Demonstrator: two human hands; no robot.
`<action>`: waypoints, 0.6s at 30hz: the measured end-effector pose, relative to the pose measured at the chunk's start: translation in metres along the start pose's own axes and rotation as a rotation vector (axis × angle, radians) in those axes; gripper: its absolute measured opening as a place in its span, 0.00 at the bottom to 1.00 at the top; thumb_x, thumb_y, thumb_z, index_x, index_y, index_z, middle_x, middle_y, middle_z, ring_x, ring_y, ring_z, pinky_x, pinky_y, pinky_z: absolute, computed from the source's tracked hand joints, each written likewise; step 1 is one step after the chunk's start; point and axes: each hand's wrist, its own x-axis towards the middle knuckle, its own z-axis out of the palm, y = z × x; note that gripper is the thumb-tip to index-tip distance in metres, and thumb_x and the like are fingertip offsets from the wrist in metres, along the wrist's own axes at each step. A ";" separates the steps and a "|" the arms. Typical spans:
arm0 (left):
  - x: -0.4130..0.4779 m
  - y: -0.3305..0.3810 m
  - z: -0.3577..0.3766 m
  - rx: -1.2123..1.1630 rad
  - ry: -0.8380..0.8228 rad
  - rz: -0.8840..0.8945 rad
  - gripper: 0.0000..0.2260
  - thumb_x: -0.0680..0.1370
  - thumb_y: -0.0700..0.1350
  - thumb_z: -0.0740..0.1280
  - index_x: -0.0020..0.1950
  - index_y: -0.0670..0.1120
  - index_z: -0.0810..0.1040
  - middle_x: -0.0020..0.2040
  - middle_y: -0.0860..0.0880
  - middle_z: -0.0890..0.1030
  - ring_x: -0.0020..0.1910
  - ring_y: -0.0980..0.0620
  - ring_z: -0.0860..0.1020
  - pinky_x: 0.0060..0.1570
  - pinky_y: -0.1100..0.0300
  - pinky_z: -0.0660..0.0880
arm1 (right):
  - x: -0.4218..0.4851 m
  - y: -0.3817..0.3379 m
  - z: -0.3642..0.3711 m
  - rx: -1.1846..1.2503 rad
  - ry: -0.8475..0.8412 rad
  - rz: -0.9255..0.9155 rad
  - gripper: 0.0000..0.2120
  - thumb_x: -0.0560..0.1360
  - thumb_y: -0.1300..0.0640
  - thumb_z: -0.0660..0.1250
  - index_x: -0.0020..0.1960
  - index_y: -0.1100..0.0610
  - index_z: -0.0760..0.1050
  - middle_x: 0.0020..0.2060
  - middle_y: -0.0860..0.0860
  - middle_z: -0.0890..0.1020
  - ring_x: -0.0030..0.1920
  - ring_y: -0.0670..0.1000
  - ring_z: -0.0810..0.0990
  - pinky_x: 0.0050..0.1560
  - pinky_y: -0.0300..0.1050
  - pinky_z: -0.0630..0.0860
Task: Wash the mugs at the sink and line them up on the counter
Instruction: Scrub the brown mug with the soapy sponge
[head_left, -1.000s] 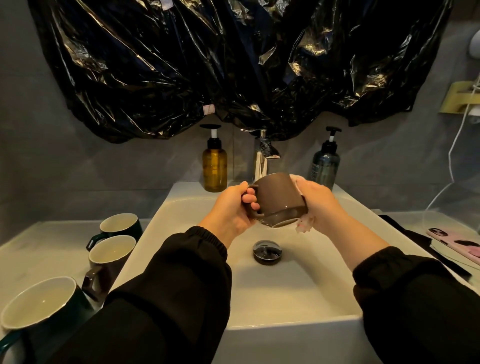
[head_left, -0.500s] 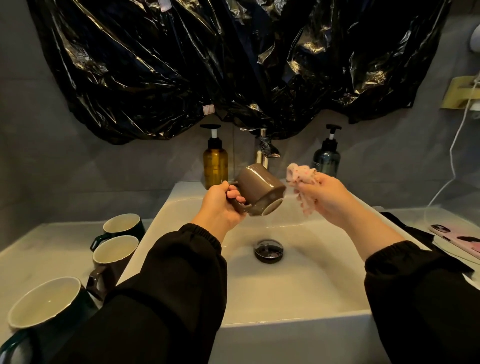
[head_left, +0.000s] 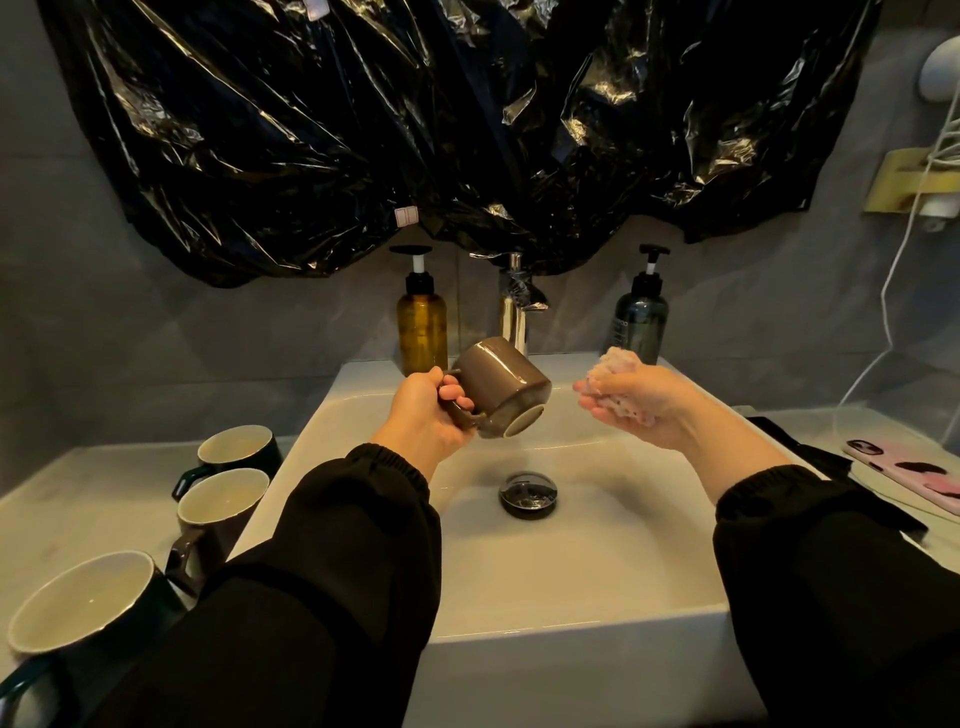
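My left hand (head_left: 423, 415) grips the handle of a brown mug (head_left: 501, 387) held over the white sink (head_left: 571, 613), tipped so its mouth faces down and to the right. My right hand (head_left: 639, 405) is closed around a soapy pink sponge (head_left: 618, 364), a short gap to the right of the mug. Three mugs stand upright in a row on the left counter (head_left: 78, 499): a dark green one (head_left: 236, 449) at the back, a brown one (head_left: 221, 506) in the middle, a large dark green one (head_left: 83, 608) nearest me.
The chrome faucet (head_left: 514, 312) rises behind the mug, with an amber pump bottle (head_left: 422, 327) to its left and a dark pump bottle (head_left: 640, 322) to its right. The drain stopper (head_left: 528, 493) sits in the basin. A pink phone (head_left: 909, 470) and black cloth lie right.
My right hand with the sponge has come off the mug and drawn away to the right. My left hand has tipped the mug further, mouth down and rightwards.
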 end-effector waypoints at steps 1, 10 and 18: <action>0.001 0.000 0.000 0.000 0.001 -0.001 0.16 0.83 0.48 0.55 0.39 0.44 0.71 0.24 0.50 0.68 0.27 0.56 0.65 0.33 0.64 0.66 | 0.000 0.001 -0.001 -0.028 -0.024 0.078 0.13 0.75 0.64 0.68 0.59 0.64 0.75 0.54 0.59 0.81 0.40 0.48 0.82 0.33 0.38 0.81; 0.002 0.004 -0.002 -0.029 -0.015 -0.006 0.16 0.83 0.48 0.55 0.38 0.44 0.71 0.23 0.51 0.68 0.26 0.56 0.64 0.32 0.64 0.66 | 0.007 0.003 0.004 -0.294 0.164 -0.107 0.12 0.77 0.48 0.65 0.40 0.54 0.74 0.28 0.50 0.72 0.26 0.46 0.64 0.25 0.37 0.60; 0.000 0.006 -0.004 -0.040 -0.027 -0.002 0.16 0.83 0.48 0.54 0.37 0.44 0.70 0.22 0.51 0.68 0.27 0.57 0.64 0.32 0.65 0.65 | 0.004 -0.003 0.015 -1.114 0.462 -0.669 0.16 0.81 0.50 0.57 0.50 0.59 0.79 0.38 0.52 0.79 0.46 0.55 0.78 0.38 0.41 0.68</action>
